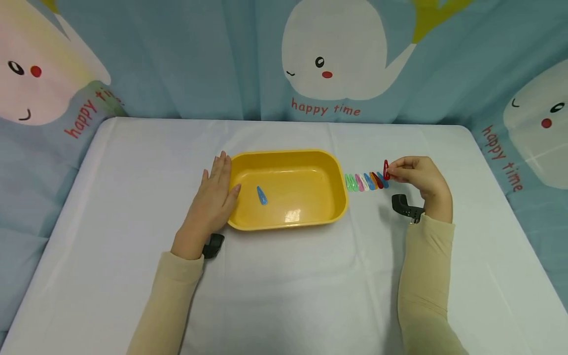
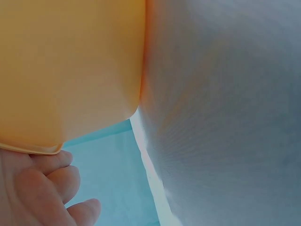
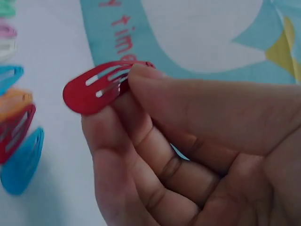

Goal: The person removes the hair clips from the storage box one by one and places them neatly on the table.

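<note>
Between thumb and fingertips, my right hand [image 1: 419, 175] pinches a red snap hair clip [image 3: 96, 89], raised over the right end of a row of hair clips. That row lies on the white cloth in green, pink, white, blue, orange and dark red, with a blue clip [image 3: 21, 162] at its right end. My left hand [image 1: 213, 197] rests with straight fingers along the left rim of a yellow tray [image 1: 288, 226]. One blue hair clip [image 1: 262, 195] lies inside the tray, left of its middle. The left wrist view shows the tray's outer wall [image 2: 70, 70] and some fingers at its rim.
The row of clips begins right beside the tray's right rim. A white cloth [image 1: 284, 291] covers the table. Blue curtains [image 1: 199, 59] with whale prints hang behind the table and at both sides. Each wrist wears a black camera mount [image 1: 406, 207].
</note>
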Available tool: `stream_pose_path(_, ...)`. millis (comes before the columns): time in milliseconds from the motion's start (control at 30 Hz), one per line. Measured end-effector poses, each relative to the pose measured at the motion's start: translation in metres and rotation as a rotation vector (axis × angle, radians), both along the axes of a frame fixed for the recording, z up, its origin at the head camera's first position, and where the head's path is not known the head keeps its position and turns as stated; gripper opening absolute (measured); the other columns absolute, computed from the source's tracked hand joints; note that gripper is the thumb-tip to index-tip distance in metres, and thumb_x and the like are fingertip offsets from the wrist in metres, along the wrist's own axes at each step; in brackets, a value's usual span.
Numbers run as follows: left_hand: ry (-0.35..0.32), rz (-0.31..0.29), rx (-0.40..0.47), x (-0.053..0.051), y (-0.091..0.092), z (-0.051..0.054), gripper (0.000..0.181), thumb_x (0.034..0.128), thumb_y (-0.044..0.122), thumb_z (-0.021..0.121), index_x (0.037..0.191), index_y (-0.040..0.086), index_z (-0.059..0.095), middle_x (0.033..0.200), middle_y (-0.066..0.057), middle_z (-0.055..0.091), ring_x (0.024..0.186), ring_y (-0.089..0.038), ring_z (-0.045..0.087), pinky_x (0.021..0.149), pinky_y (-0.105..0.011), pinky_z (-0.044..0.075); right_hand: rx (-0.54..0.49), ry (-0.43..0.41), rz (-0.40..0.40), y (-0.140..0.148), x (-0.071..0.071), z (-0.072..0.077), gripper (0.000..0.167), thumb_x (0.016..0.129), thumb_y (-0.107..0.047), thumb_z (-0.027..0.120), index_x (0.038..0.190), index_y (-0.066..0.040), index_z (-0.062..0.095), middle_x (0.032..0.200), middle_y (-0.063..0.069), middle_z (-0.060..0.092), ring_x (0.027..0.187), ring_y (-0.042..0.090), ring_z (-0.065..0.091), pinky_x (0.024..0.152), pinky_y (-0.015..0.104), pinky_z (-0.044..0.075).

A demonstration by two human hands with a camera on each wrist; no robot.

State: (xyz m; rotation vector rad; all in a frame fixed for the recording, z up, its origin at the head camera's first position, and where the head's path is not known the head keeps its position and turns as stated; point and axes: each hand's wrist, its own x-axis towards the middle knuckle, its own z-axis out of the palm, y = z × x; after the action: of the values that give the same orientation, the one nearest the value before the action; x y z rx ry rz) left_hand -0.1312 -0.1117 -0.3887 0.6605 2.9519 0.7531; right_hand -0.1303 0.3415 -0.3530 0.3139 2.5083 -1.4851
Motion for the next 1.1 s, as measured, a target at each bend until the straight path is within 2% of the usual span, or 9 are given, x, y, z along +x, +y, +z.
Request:
stream_pose_path(133,-0.003,-0.002,-0.001,0.003,-0.001,-0.003,0.065,0.1025,0.032,0.032,0.149,-0.004,0.005,0.157,-0.016,0.000,0.144,-0.028,0.001,0.113,-0.051,0.004,0.070,-0.034,-0.032,0.004,0.004,-0.012,0.028,0.091,-0.014,0.062,0.103,0.011,0.061,0.074,-0.013,0.063,0.072,0.004,0.058,0.069,0.017,0.049)
stream_pose_path(300,0.016,-0.006,0.010,0.003,-0.002,-0.004,0.064,0.1025,0.031,0.032,0.149,-0.004,0.005,0.157,-0.016,0.001,0.144,-0.029,0.002,0.113,-0.051,0.004,0.137,-0.056,-0.066,0.006,0.004,-0.019,0.031,0.090,-0.014,0.063,0.106,0.013,0.061,0.074,-0.015,0.060,0.072,0.006,0.055,0.069,0.021,0.048)
stream_pose_path(700,0.020,-0.003,0.020,0.001,-0.001,-0.001,0.064,0.1025,0.031,0.032,0.149,-0.004,0.005,0.157,-0.015,0.000,0.144,-0.027,0.000,0.113,-0.051,0.004,0.259,-0.058,-0.070,0.006,-0.004,-0.024,0.033,0.090,-0.014,0.063,0.107,0.015,0.062,0.070,-0.012,0.060,0.070,0.010,0.051,0.064,0.022,0.045)
stream_pose_path(1100,0.017,0.007,0.023,0.000,0.001,-0.001,0.064,0.1020,0.029,0.033,0.149,-0.004,0.005,0.157,-0.016,0.001,0.144,-0.028,0.001,0.113,-0.050,0.003,0.314,-0.072,-0.067,0.005,-0.004,-0.023,0.035,0.089,-0.018,0.064,0.109,0.012,0.064,0.073,-0.011,0.060,0.075,0.015,0.051,0.065,0.025,0.041)
